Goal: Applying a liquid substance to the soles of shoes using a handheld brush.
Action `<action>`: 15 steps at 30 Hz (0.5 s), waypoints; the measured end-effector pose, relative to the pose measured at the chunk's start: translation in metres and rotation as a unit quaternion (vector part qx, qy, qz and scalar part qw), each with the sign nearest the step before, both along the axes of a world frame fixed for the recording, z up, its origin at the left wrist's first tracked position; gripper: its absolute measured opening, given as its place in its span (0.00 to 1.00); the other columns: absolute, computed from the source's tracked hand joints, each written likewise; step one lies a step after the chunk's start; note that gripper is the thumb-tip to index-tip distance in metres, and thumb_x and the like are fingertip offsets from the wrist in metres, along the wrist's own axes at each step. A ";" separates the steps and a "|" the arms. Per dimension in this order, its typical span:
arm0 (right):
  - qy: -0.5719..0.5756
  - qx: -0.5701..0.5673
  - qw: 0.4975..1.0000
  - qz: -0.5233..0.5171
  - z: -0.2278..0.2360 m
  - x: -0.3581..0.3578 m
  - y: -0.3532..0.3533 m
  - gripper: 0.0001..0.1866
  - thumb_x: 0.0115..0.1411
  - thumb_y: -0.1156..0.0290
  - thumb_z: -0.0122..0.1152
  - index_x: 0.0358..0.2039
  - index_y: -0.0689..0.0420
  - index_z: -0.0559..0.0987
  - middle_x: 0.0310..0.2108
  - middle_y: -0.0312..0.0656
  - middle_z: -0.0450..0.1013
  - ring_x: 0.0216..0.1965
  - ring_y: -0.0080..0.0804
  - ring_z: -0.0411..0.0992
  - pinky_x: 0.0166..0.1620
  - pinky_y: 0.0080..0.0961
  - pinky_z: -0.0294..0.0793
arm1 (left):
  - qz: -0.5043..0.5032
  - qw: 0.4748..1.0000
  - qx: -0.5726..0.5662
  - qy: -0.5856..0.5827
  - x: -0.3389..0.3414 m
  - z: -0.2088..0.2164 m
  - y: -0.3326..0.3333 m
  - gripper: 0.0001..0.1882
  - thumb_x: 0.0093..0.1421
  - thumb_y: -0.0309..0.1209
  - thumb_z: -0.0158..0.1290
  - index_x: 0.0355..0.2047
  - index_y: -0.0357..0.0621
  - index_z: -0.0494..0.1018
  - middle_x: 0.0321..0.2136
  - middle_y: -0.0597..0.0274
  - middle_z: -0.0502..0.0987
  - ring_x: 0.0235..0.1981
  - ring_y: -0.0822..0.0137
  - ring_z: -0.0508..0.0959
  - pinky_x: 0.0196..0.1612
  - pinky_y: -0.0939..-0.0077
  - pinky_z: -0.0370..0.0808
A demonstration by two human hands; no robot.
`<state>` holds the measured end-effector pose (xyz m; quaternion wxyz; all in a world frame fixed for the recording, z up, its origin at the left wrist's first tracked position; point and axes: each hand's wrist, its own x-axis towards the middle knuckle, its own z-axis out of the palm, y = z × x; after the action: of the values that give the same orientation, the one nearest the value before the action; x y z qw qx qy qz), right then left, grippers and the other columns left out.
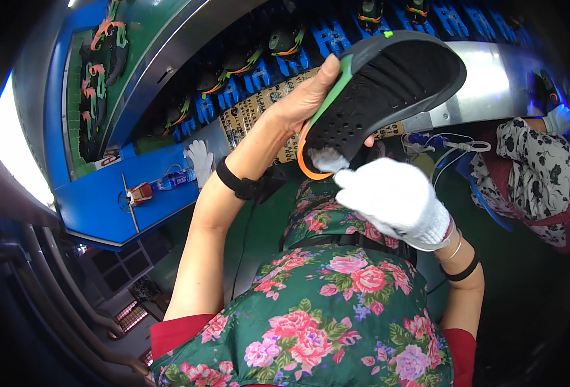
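My bare left hand (307, 97) grips a black shoe sole (388, 90) with a green and orange rim, holding it up with its inner side toward me. In a white knit glove, my right hand (394, 197) presses a small white cloth or pad (327, 159) against the heel end of the sole. A black band sits on each wrist. I wear a green floral apron over my lap.
A conveyor (246, 71) with blue holders carrying black shoes curves across the top. A blue side table (104, 200) on the left holds a bottle and a white glove (199, 158). A co-worker in a black-and-white patterned top (536, 174) sits at right.
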<state>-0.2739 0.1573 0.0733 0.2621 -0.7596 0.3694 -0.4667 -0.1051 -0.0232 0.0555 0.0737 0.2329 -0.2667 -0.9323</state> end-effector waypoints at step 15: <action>-0.074 0.056 0.994 0.052 -0.003 0.000 -0.027 0.12 0.51 0.76 0.72 0.37 0.55 0.87 0.35 0.42 0.83 0.32 0.38 0.80 0.38 0.32 0.79 | -0.081 0.985 -0.041 -0.146 0.022 -0.027 -0.010 0.46 0.66 0.68 0.39 0.62 0.35 0.65 0.43 0.42 0.81 0.33 0.50 0.86 0.35 0.60 0.88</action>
<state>-0.2734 0.1307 0.0705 0.3547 -0.7254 0.3339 -0.4863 -0.0829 -0.0330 0.0285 -0.0317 0.3406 -0.3308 -0.8795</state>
